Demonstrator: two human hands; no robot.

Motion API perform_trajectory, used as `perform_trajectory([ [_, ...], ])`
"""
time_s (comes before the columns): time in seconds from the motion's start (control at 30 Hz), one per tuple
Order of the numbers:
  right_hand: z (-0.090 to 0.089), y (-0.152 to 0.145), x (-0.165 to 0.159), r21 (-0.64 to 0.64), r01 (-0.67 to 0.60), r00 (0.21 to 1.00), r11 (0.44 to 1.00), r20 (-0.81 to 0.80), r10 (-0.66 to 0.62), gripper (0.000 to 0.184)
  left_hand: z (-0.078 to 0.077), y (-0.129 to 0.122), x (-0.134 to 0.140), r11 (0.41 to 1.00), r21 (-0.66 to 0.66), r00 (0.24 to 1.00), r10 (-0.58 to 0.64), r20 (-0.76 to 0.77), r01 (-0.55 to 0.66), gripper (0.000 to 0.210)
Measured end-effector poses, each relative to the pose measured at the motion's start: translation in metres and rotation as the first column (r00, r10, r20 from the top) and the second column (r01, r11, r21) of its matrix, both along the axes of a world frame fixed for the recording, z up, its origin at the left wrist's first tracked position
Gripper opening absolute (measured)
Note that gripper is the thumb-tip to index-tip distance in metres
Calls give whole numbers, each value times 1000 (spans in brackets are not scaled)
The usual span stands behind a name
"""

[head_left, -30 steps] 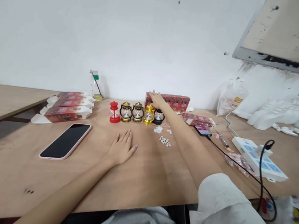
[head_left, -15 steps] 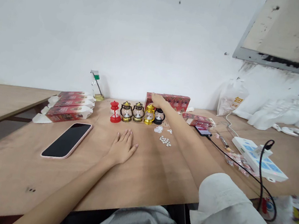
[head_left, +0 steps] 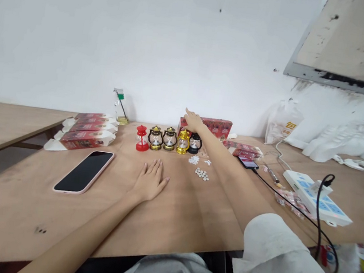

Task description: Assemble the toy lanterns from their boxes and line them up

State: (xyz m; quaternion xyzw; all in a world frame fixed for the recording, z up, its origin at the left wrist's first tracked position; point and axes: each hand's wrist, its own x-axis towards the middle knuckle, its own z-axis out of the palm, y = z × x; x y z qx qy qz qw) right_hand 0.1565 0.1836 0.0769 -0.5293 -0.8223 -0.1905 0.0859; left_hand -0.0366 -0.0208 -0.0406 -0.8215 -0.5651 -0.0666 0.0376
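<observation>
The left hand (head_left: 149, 183) lies palm down on the worktop (head_left: 163, 228), fingers spread and holding nothing. Left of it lies a phone (head_left: 84, 172), its dark screen up. Beyond the left hand and to its right sit small discs (head_left: 201, 174), with white bits (head_left: 194, 159) just past them. Farther on, straight ahead of the left hand, lanterns stand upright in a row: red (head_left: 142, 139), two bronze (head_left: 170, 139), gold (head_left: 183, 142) and black (head_left: 195, 143). The right hand (head_left: 193, 122) reaches past the black and gold ones to the row of boxes (head_left: 219, 128) by the wall (head_left: 166, 49). It is over the row's left end, one finger stretched out, thumb lower; whether it grips a box I cannot tell
</observation>
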Motion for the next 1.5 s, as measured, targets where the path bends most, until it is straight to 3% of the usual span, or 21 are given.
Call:
perform_trajectory([
  [0.23, -6, -2, -2, 15, -16, 999, 1000, -48, 17, 55, 5, -2, 1, 999, -38, 1000, 5, -10, -6, 67],
  [0.33, 12, -3, 5, 105, -43, 994, 994, -98, 54, 61, 5, -2, 1, 999, -47, 1000, 8, -4, -8, 68],
  [0.43, 40, -13, 18, 321, -54, 949, 946, -279, 149, 62, 4, -1, 1, 998, -57, 1000, 6, 24, -5, 68],
  [0.5, 51, -33, 26, 453, 4, 858, 892, -460, 230, 58, 2, -1, 0, 998, -58, 998, 3, 59, 1, 68],
  [0.57, 46, -62, 32, 519, 82, 706, 851, -633, 318, 52, 2, 1, -1, 998, -66, 993, 2, 114, 5, 67],
  [0.63, 22, -96, 32, 524, 128, 504, 842, -765, 400, 49, 2, 2, -3, 996, -91, 978, -6, 207, 25, 70],
  [0.7, -16, -131, 27, 456, 124, 271, 881, -870, 412, 47, 5, 3, -3, 987, -151, 931, 2, 365, 57, 78],
  [0.77, -58, -162, 17, 319, 40, 91, 947, -945, 314, 47, 8, 3, 0, 967, -242, 817, 76, 572, 79, 84],
  [0.83, -91, -187, 6, 184, -59, -26, 981, -983, 182, 48, 12, 1, 6, 937, -319, 610, 170, 774, 144, 81],
  [0.9, -109, -205, -7, 112, -169, -50, 979, -993, 105, 46, 15, -1, 17, 905, -315, 324, 219, 920, 285, 69],
  [1.0, -114, -216, -25, 97, -229, -20, 969, -995, 95, 42, 16, -2, 34, 858, -184, -128, 276, 953, 479, 51],
  [1.07, -111, -216, -35, 106, -229, -23, 968, -994, 103, 43, 15, 1, 41, 821, -176, -288, 379, 879, 543, 42],
  [1.2, -112, -209, -46, 107, -250, -99, 962, -992, 85, 50, 17, 4, 39, 763, -296, -334, 549, 766, 575, 29],
  [1.5, -113, -211, -38, 138, -368, -187, 920, -980, 72, 59, 24, -7, 35, 763, -310, -340, 559, 756, 567, 32],
])
